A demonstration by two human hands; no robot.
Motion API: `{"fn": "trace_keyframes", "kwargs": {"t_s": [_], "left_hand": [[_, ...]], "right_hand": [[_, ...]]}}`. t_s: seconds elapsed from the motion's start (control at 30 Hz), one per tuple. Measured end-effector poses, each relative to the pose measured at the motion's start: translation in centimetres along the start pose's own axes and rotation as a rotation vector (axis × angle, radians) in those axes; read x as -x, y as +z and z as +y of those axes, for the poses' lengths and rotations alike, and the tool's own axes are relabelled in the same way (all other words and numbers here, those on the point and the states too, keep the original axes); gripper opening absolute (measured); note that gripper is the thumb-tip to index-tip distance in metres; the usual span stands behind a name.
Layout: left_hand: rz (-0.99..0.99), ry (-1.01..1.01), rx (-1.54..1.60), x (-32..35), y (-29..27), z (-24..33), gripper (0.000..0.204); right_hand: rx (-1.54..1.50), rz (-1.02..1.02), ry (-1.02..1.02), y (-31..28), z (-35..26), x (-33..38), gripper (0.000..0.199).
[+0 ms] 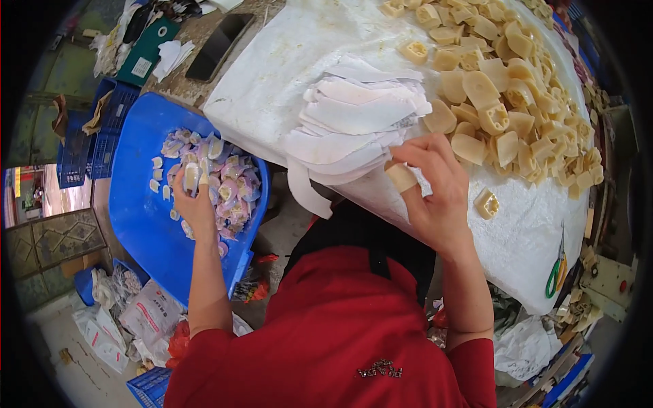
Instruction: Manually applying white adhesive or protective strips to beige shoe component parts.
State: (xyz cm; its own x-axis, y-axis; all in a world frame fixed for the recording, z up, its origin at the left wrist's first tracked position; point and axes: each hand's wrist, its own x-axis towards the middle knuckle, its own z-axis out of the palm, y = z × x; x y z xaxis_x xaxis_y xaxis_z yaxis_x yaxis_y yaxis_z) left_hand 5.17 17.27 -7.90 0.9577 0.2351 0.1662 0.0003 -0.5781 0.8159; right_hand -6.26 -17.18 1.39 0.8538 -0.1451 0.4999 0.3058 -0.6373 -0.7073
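Over the blue plastic tub (136,224), my left hand (194,207) is closed on a small pale oval piece (192,178). Beneath it lie several small pieces wrapped in pinkish-white paper (235,194). My right hand (439,194) is raised over the near edge of the white-covered table (258,88), its thumb and fingers pinching a tan molded piece (401,177). Just beyond that hand sits a stack of curved white paper strips (360,115), with one strip hanging over the table edge. A heap of tan molded pieces (490,88) spreads across the table's right side.
One loose tan piece (487,203) lies apart from the heap. Green-handled scissors (558,268) rest at the right table edge. A dark phone (219,47) lies at the back left. Blue crates (109,136) stand beyond the tub; plastic bags (149,313) lie on the floor.
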Motion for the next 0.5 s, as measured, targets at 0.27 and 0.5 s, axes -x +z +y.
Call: {"fn": "trace_keyframes", "kwargs": {"t_s": [0.27,0.5], "left_hand": [[-0.448,0.117,0.06,3.6,3.0,6.8,0.028],[-0.944,-0.445,0.734,7.5,5.9,7.8,0.019]], "right_hand": [[-0.05,-0.06,0.083,1.1,0.4,1.4,0.027],[-0.016,0.072,0.133,-1.9,0.5,3.1,0.023]]}}
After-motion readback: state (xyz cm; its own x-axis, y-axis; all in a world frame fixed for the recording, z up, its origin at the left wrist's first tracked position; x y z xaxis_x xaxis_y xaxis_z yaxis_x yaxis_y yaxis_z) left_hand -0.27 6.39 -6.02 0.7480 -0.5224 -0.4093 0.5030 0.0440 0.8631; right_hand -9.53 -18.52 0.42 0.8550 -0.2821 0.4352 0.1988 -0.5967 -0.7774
